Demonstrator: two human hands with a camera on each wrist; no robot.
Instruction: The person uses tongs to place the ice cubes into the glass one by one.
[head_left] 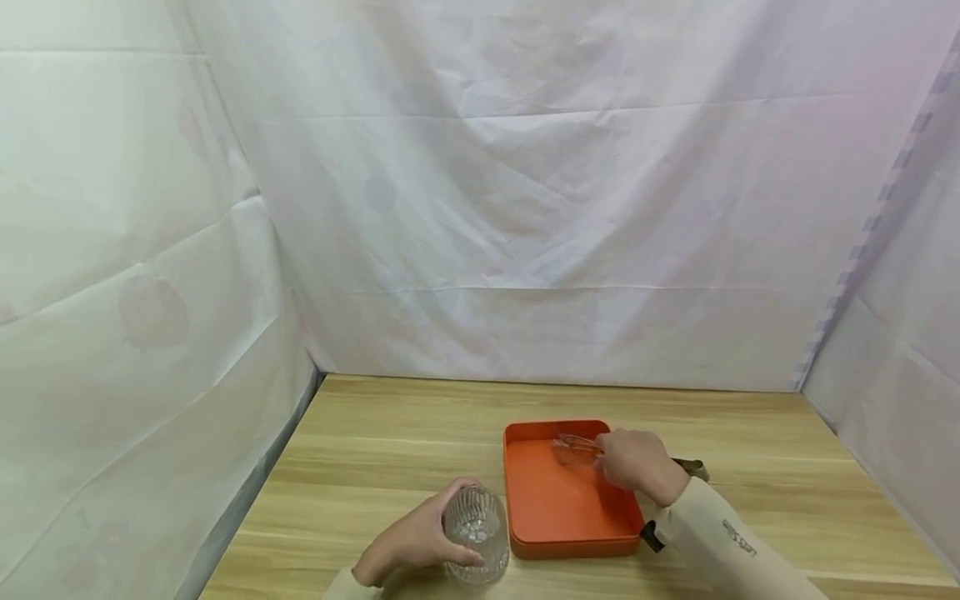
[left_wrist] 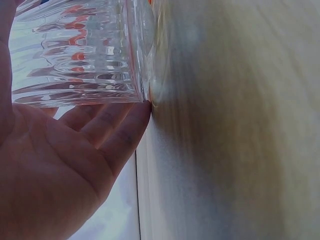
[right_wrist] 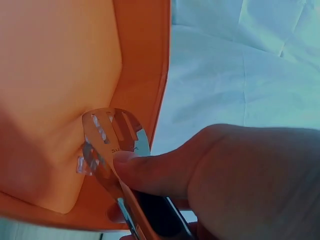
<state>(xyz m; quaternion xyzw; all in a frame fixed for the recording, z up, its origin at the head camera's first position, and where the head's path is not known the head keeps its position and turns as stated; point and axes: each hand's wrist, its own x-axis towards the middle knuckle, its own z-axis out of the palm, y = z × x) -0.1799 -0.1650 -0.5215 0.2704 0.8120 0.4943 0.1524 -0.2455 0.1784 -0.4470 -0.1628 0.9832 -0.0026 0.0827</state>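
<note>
My left hand point(head_left: 423, 529) holds a ribbed clear glass point(head_left: 477, 533) around its side, just left of the orange tray point(head_left: 573, 547). Several clear bits seem to lie in the bottom of the glass. In the left wrist view the fingers point(left_wrist: 127, 130) curve along the glass wall, low by the tabletop. Over the tray's far right part, my right hand point(head_left: 637, 462) grips metal tongs point(head_left: 581, 442) with slotted heads and a dark handle point(right_wrist: 160, 212). A small clear cube-like piece point(right_wrist: 82, 165) shows at the tong heads; whether it is pinched I cannot tell.
A light wood table point(head_left: 390, 433) carries the tray and the glass. White cloth point(head_left: 525, 208) hangs behind and on both sides. The tray has a raised rim all round, and the right forearm point(head_left: 735, 542) passes over its near right corner area.
</note>
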